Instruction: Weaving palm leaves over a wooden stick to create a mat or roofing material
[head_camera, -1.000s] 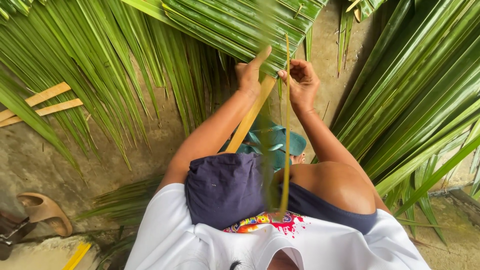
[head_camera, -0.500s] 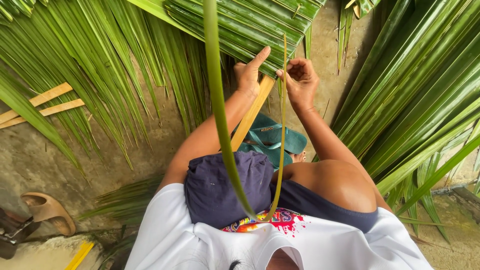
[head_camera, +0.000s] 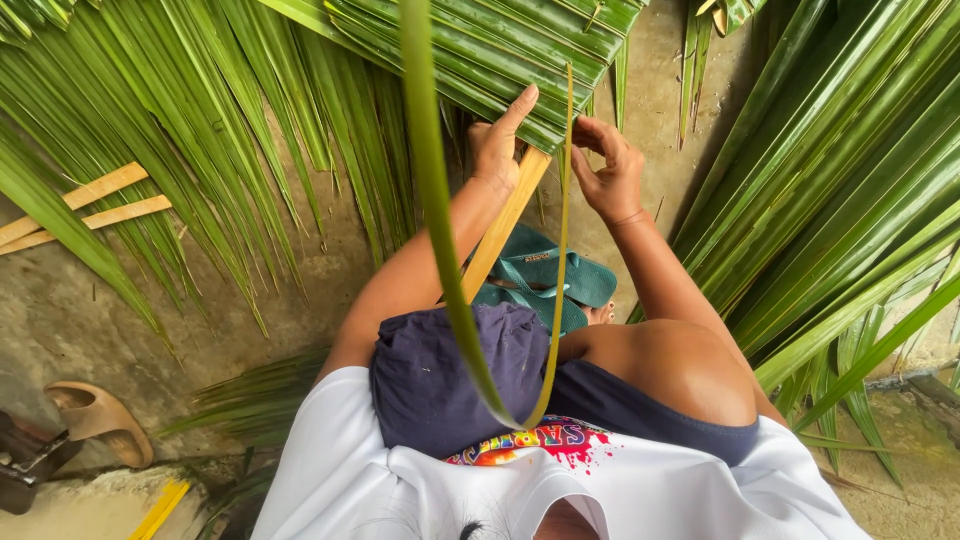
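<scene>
My left hand (head_camera: 497, 148) pressed flat on woven green palm-frond mat (head_camera: 480, 50) at 12 o'clock, index extended; right hand (head_camera: 610, 175) fingers pinched long green leaf strip (head_camera: 562, 250), looping toward lap.

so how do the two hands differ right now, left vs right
The left hand lies flat on the woven palm leaf mat, index finger stretched straight up; the right hand is curled, fingertips pinching at the thin leaf strip. The left hand sits over the pale wooden midrib; the right hand is beside it, over bare ground. Both are bare and work at the mat's lower edge.
</scene>
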